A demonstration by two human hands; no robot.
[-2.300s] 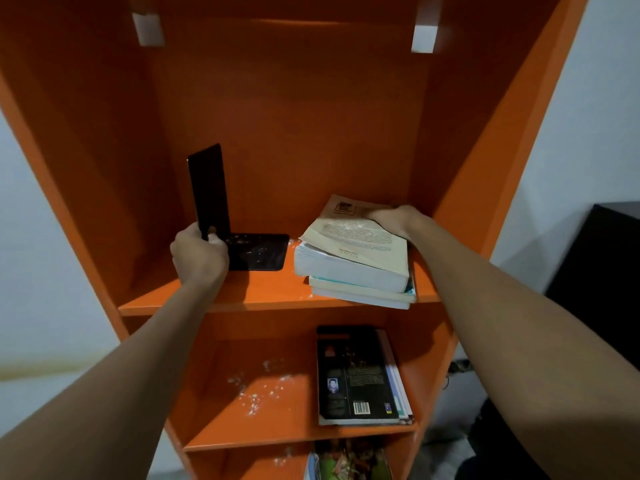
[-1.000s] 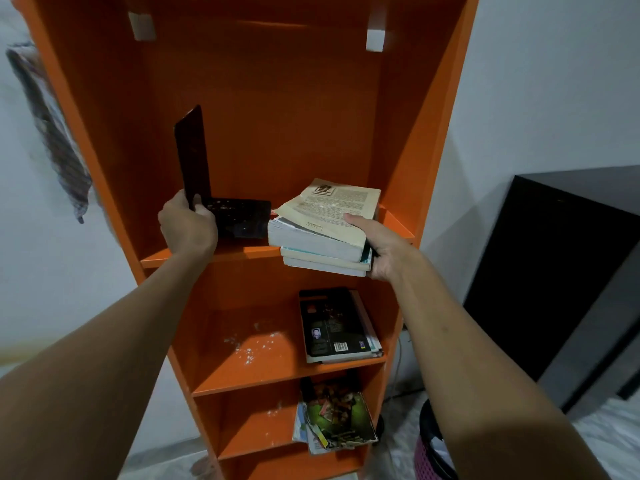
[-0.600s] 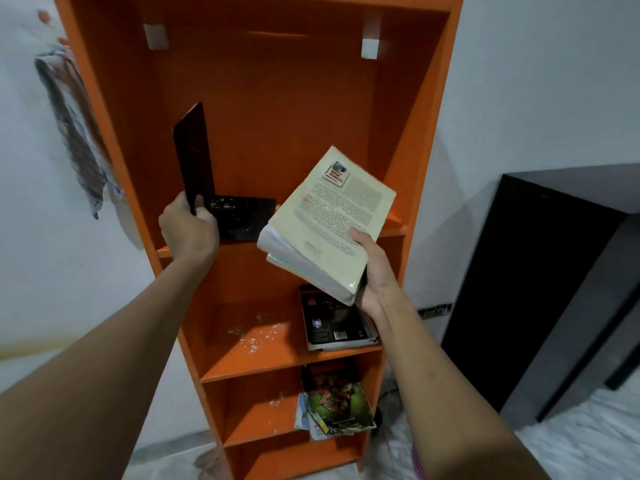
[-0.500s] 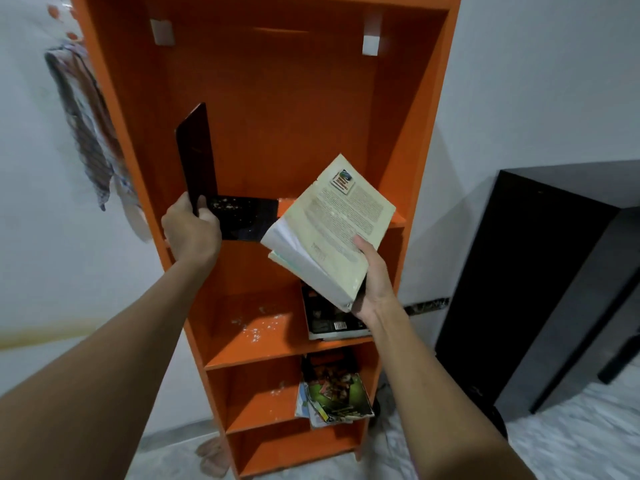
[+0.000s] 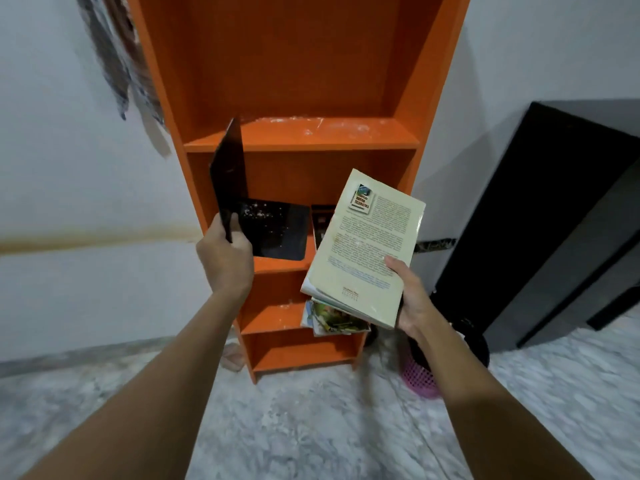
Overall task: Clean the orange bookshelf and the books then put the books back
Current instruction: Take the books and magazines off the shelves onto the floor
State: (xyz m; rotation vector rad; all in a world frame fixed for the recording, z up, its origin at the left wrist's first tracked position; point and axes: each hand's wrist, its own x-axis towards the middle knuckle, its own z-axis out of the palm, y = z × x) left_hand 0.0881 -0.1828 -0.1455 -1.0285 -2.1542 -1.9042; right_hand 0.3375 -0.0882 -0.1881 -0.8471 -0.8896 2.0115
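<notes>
An orange bookshelf (image 5: pixel 301 133) stands at 12 o'clock against a white wall, and white dust specks lie on its upper board. The left hand (image 5: pixel 225 258) grips the upright plate of a black L-shaped bookend (image 5: pixel 266 226), fingers curled round its lower edge. The bookend's speckled foot juts toward 3 o'clock in front of the middle shelf. The right hand (image 5: pixel 412 299) clasps a stack of books (image 5: pixel 320 296) off the shelf, thumb on the cover and fingers underneath. This stack partly hides a dark book (image 5: pixel 321 220) lying on the middle shelf and some colourful magazines (image 5: pixel 332 320) on the shelf below. The cream paperback (image 5: pixel 367 247) on top shows its back cover. A small picture label there ends in what looks like "TELEMATIKA", and the blurb under it is too fine to read. A patterned cloth (image 5: pixel 117 64) hangs at 11 o'clock, a black cabinet (image 5: pixel 519 220) stands at 3 o'clock, and a pink basket (image 5: pixel 420 381) sits on the marbled floor (image 5: pixel 311 427) at 5 o'clock.
</notes>
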